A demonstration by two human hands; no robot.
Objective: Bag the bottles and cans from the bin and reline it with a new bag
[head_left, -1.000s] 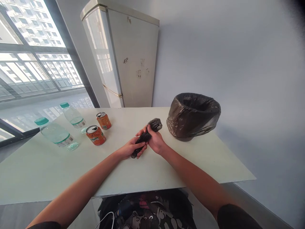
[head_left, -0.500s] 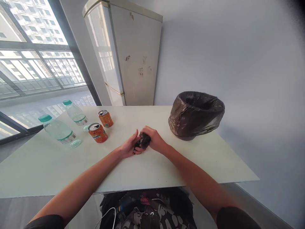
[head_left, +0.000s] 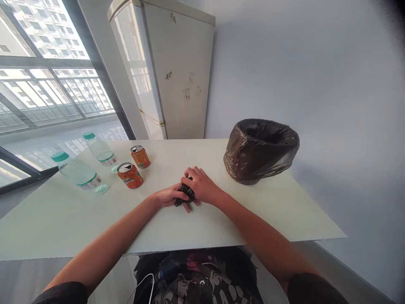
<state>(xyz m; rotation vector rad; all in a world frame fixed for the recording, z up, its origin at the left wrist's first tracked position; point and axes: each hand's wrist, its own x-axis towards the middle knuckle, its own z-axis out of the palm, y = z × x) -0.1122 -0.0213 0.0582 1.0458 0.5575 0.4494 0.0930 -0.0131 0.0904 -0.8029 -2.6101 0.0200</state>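
A crumpled black plastic bag (head_left: 187, 191), bunched into a small wad, is between my two hands just above the table. My left hand (head_left: 171, 196) lies under and beside it, its fingers partly hidden by the wad. From above and the right, my right hand (head_left: 202, 184) closes over the same wad, thumb and fingers curled on it. Off to the right stands a bin (head_left: 261, 150) lined with a dark plastic bag folded over its rim.
The white table (head_left: 164, 228) carries two orange soda cans (head_left: 130, 175) and two clear bottles with green caps (head_left: 79, 173) at the left. Behind it stand a white fridge (head_left: 180, 76) and a wall; a window is at the left.
My right hand has turned over the wad, its fingers now lifted and spread more across the top. The wad has shifted slightly left and down, and my left thumb is no longer raised.
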